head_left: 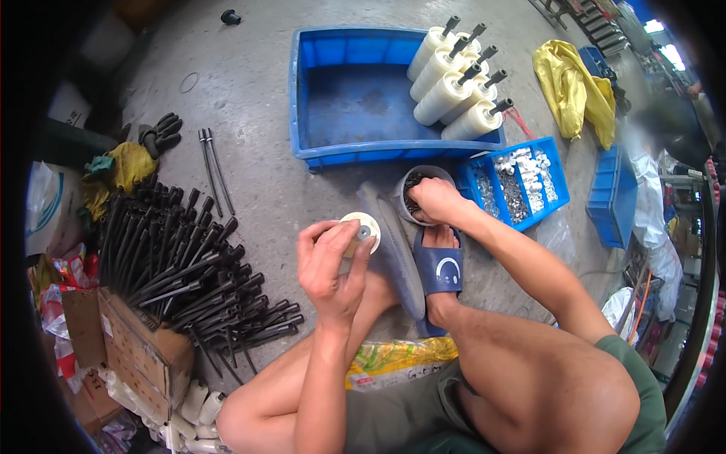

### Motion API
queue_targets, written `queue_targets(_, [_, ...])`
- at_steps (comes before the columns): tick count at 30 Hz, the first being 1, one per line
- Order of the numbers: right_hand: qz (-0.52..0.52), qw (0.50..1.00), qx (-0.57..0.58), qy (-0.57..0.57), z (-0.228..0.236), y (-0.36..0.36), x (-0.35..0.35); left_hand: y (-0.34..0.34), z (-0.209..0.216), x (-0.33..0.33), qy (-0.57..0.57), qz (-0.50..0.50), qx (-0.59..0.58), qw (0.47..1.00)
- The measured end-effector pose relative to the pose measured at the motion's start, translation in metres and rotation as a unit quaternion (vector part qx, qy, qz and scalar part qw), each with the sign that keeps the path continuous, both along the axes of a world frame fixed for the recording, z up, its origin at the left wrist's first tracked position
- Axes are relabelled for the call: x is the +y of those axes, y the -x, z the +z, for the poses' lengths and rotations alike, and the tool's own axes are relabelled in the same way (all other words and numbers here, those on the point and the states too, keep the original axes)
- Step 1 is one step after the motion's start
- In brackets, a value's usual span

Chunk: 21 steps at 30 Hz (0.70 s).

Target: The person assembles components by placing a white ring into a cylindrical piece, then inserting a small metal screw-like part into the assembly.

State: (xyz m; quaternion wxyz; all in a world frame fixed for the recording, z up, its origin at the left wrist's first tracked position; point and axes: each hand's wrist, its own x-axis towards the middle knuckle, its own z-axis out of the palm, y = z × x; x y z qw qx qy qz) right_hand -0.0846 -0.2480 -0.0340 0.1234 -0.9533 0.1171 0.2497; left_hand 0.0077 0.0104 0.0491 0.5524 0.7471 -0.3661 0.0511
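My left hand [327, 266], frame centre, has its fingers [355, 261] clamped on a white roller [361, 228] — end cap facing up. My right hand [435, 201] reaches into a grey cup [423, 175]; its fingers are hidden — cannot tell.

The person is wearing dull green shorts [423, 412] that are ending above the knees, leaving both legs bare. Both forearms are showing bare too, with no sleeves, watch or bands on the wrists. The left hand [329, 265] and the right hand [435, 200] are going without gloves or rings. On the right foot the person is wearing a dark blue rubber slipper [439, 268], its broad strap showing a small pale mark of two dots over a curved line.
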Motion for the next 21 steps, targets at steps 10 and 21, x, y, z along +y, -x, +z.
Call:
queue_targets(10, [0.019, 0.998, -0.049, -0.021, -0.007, 0.005, -0.01, 0.002, 0.001, -0.004, -0.003, -0.008, -0.004, 1.0])
queue_targets(21, [-0.077, 0.88, -0.331, -0.333, 0.143, -0.002, 0.043, 0.001, -0.001, -0.001, -0.009, -0.006, -0.007, 1.0])
